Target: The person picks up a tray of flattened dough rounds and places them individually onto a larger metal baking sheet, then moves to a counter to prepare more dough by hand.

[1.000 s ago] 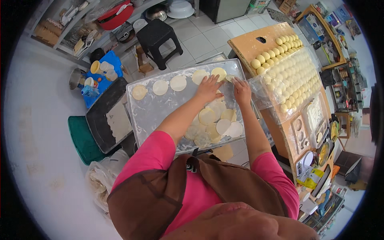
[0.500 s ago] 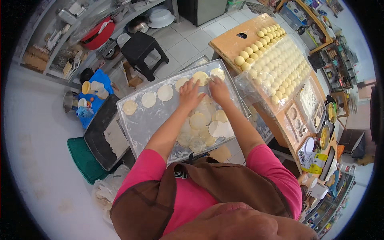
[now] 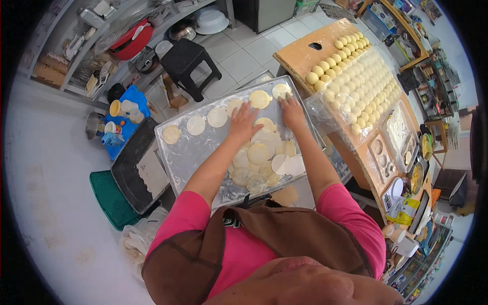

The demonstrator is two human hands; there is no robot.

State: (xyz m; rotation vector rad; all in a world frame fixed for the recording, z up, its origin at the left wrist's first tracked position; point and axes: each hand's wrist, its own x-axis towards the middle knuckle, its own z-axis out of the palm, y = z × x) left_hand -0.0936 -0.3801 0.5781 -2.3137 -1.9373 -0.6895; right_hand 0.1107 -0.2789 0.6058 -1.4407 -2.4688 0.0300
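Note:
Across a floured metal tray (image 3: 195,147) runs a row of flat round dough discs (image 3: 217,117) along the far side. My left hand (image 3: 243,123) lies palm down with fingers spread, its tips on a disc (image 3: 234,105) in that row. At the tray's far right corner, my right hand (image 3: 291,112) stretches its fingers onto the near edge of a pale dough disc (image 3: 280,91). A yellowish disc (image 3: 260,99) sits between the two hands. Between my forearms, a loose overlapping pile of dough discs (image 3: 258,153) covers the near right of the tray.
On the right, a wooden table (image 3: 295,50) bears rows of dough balls (image 3: 324,66), partly under clear plastic sheet (image 3: 366,76). A black stool (image 3: 185,63) stands beyond the tray. Left are a black bin (image 3: 129,173), a green tub (image 3: 104,201) and shelves (image 3: 76,71).
My right hand has drawn back slightly from the corner disc, baring more of it. My left hand stays by the row with fingers spread. The whole view has shifted a little.

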